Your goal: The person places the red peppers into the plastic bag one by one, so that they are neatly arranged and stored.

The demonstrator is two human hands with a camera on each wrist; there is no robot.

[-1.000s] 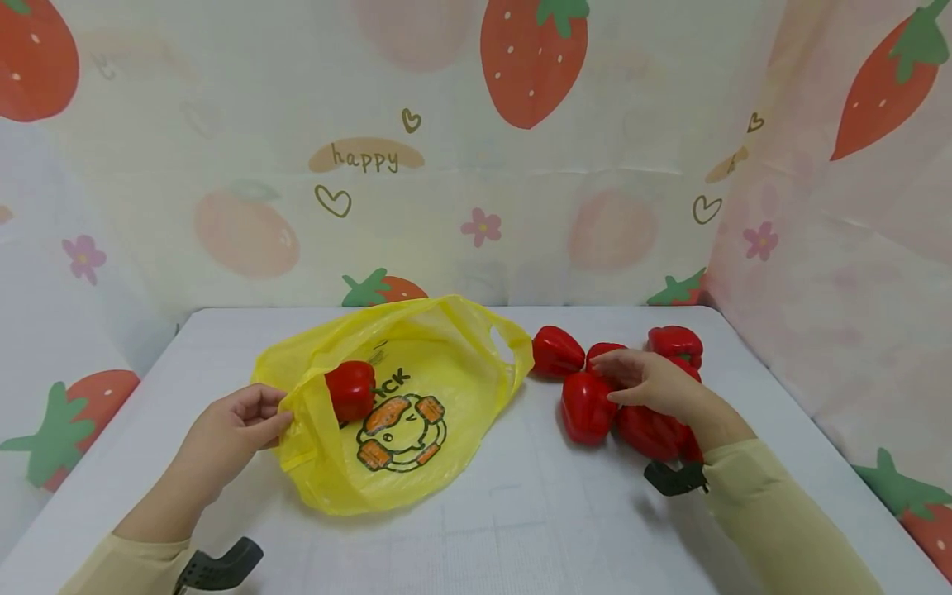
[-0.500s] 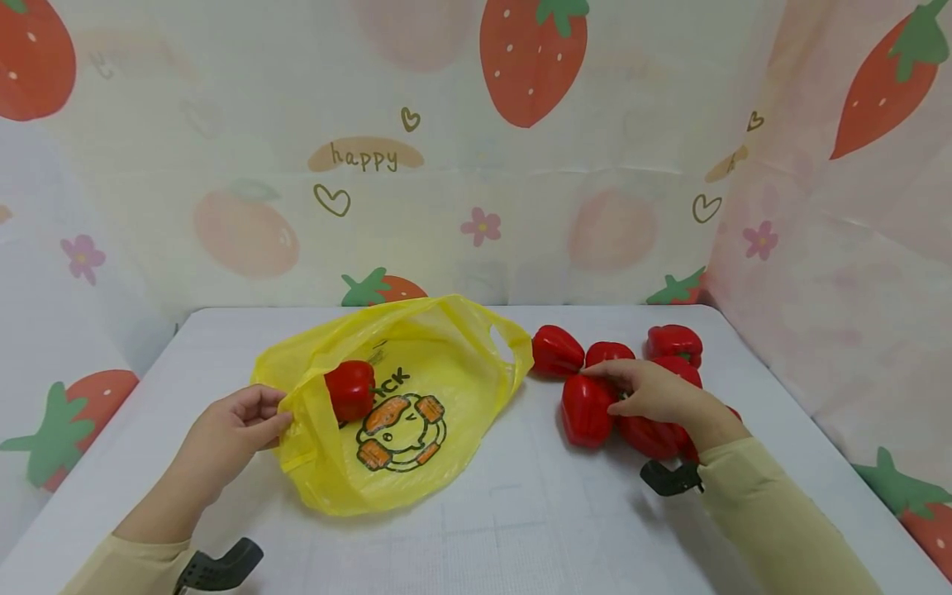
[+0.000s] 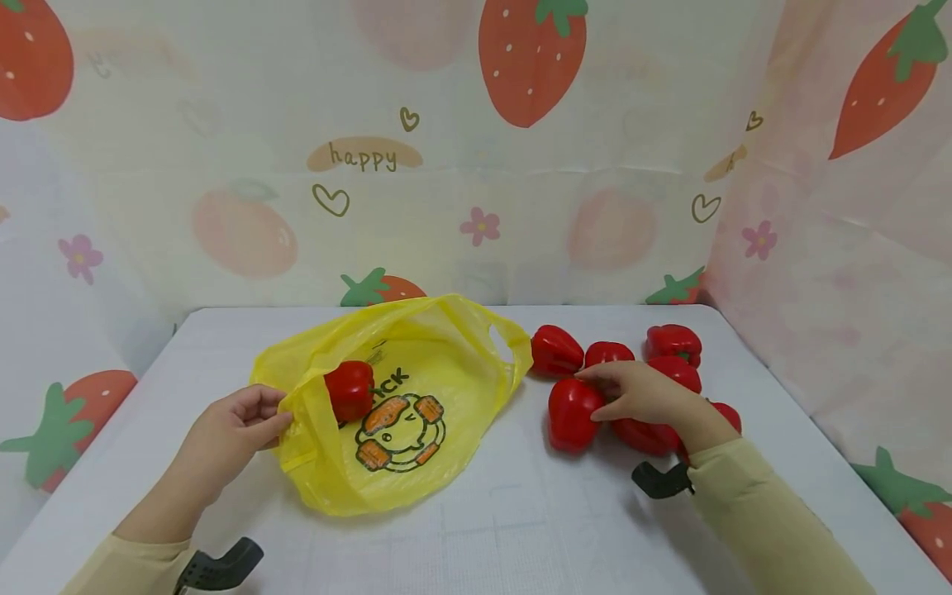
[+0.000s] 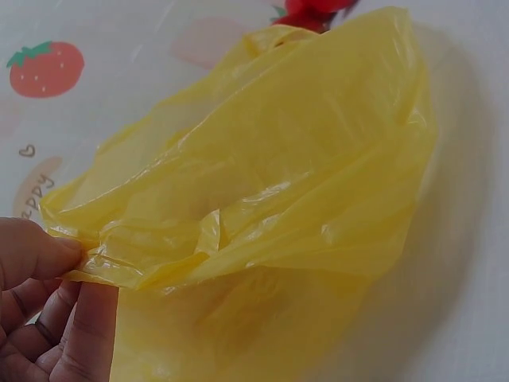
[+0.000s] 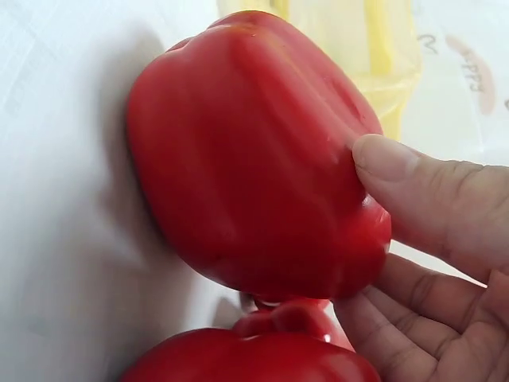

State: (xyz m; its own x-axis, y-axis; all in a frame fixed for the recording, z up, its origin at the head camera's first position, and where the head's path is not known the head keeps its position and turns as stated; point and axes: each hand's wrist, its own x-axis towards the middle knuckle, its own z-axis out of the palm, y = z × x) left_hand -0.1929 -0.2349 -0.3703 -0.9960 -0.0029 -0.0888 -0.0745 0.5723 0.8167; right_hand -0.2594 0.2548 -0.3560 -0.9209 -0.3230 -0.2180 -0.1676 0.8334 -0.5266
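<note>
My left hand [image 3: 241,426] pinches the left edge of a yellow plastic bag [image 3: 416,421] between thumb and fingers; the left wrist view shows that grip on the crumpled film [image 4: 262,191]. One red bell pepper [image 3: 351,392] lies inside the bag's mouth, partly covered by its left flap. At the right, my right hand [image 3: 647,397] holds another red bell pepper [image 3: 573,415] by its stem end. In the right wrist view the thumb presses one side of this pepper [image 5: 254,151] and the fingers lie behind its lower end.
Several more red peppers lie around the right hand: one beside the bag's handle [image 3: 556,350], others behind [image 3: 673,343] and partly under the hand [image 3: 645,436]. A white table [image 3: 476,537] carries everything, with a strawberry-print cloth [image 3: 521,182] hanging behind.
My right hand has come down onto the front pepper, gripped it and shifted it slightly left, apart from the other peppers. The left hand and the bag look unchanged.
</note>
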